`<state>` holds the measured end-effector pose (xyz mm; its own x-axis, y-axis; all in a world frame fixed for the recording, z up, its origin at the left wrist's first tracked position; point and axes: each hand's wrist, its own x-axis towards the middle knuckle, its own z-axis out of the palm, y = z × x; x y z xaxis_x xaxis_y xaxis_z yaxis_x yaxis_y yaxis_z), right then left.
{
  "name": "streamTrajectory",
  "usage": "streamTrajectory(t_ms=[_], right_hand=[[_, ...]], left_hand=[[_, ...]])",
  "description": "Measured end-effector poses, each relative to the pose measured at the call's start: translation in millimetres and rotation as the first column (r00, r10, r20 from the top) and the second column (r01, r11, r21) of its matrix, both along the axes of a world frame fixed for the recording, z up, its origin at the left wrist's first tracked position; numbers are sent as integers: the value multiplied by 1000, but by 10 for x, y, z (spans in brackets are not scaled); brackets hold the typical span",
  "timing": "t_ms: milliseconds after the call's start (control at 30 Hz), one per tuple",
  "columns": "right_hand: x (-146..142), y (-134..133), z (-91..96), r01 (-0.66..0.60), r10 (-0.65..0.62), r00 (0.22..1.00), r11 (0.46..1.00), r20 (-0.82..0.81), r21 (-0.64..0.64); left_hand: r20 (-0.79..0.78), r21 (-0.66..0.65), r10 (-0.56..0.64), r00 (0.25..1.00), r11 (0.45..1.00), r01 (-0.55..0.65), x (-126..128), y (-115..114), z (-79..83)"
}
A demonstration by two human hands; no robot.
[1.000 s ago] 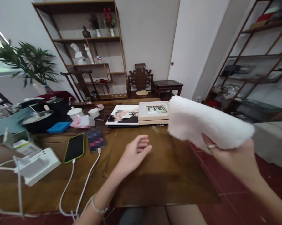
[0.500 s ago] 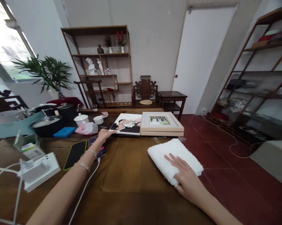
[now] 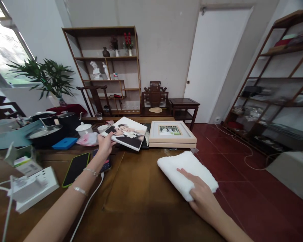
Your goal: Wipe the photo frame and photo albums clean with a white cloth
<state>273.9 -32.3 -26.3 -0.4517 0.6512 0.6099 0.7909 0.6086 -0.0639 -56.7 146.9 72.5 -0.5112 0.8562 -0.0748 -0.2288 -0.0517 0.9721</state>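
My left hand [image 3: 104,145] grips the near left corner of a photo print [image 3: 127,132] and holds it tilted above the dark wooden table [image 3: 141,198]. A framed picture [image 3: 172,133] lies flat to its right, on top of a second frame. My right hand [image 3: 201,199] rests flat, fingers stretched, on a folded white towel [image 3: 184,171] at the table's right edge.
Two phones [image 3: 75,164] with charging cables lie left of centre, beside a white power strip [image 3: 32,190]. Pots [image 3: 44,131], a white teapot [image 3: 83,128], a blue box and a pink bag crowd the far left. Shelves, chairs and a door stand behind.
The right hand brought the towel down onto the table and now lies on it. The left hand reached forward, took the photo print's corner and lifted it off the table.
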Motion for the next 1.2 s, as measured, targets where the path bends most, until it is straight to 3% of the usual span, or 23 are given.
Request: streamTrajectory(t_ms=[100, 233, 367, 467, 500, 567, 667, 767, 900, 967, 1033, 1200], right_hand=[[52, 4, -29, 8, -9, 998, 1000, -54, -13], [115, 5, -67, 52, -61, 993, 994, -102, -93], [168, -7, -64, 212, -214, 936, 977, -279, -35], [216, -37, -16, 423, -358, 825, 904, -438, 57], [238, -57, 3, 485, -397, 784, 871, -477, 72], [301, -119, 37, 572, -444, 722, 814, -530, 99], [425, -266, 84, 624, -468, 703, 767, -535, 149], [487, -428, 181, 537, -425, 798, 824, -427, 182], [321, -535, 354, 196, -174, 974, 969, -142, 153], [186, -537, 369, 29, -29, 1000, 986, -3, 166], [75, -522, 314, -50, 38, 996, 989, 83, 141], [-41, -447, 115, -36, 43, 993, 998, 111, -61]], left_hand=[[38, 34, 40, 998, 999, -41, -217, -250, 231], [66, 21, 82, 994, 996, -84, -544, -799, 582], [56, -127, 73, 996, 990, -66, -686, -1339, 707], [163, -282, -30, 986, 957, 76, -614, -1555, 570], [209, -272, -110, 972, 948, 166, -558, -1587, 493], [211, -243, -160, 964, 947, 210, -410, -1603, 324], [196, -183, -246, 949, 942, 282, -156, -1561, 82], [181, -168, -348, 920, 910, 378, 69, -1498, -119], [146, -100, -480, 865, 863, 496, 267, -1405, -341], [137, -116, -519, 844, 837, 534, 318, -1347, -431], [98, -165, -543, 834, 818, 551, 347, -1280, -504], [-13, -234, -529, 848, 826, 512, 375, -1110, -604]])
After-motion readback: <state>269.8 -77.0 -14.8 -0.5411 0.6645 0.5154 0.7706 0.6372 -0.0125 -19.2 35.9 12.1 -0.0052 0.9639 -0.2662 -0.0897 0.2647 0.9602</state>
